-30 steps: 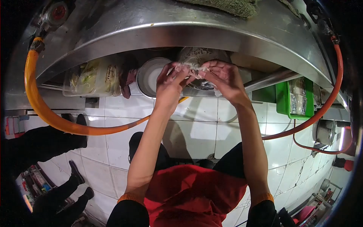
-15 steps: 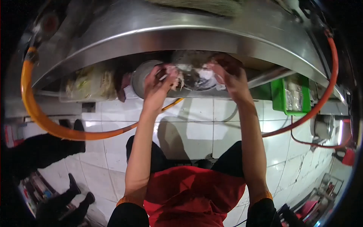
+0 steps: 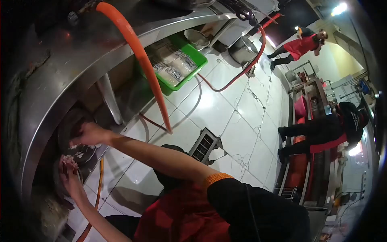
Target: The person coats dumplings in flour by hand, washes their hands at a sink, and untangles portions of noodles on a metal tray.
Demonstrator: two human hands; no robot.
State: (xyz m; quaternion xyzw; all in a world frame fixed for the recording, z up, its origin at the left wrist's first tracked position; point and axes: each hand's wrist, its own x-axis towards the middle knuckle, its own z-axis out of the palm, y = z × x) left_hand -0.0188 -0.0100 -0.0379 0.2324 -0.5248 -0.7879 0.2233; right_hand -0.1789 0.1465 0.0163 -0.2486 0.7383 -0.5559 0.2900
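Indistinct shreds (image 3: 69,162), apparently, in left hand (image 3: 72,181)

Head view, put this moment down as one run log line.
left hand: holding pale shreds | right hand: at bowl, grip unclear | green tray: packets inside

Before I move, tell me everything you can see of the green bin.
The green bin is rectangular and open-topped, looks like plastic, and juts out from under the metal counter. It appears upright, though slanted in this tilted view. Clear packets of pale contents with dark lettering lie inside. A round bowl shows at its far end; whether they touch is unclear. The orange hose crosses in front, hiding part of it. The right hand and left hand are clear of it.
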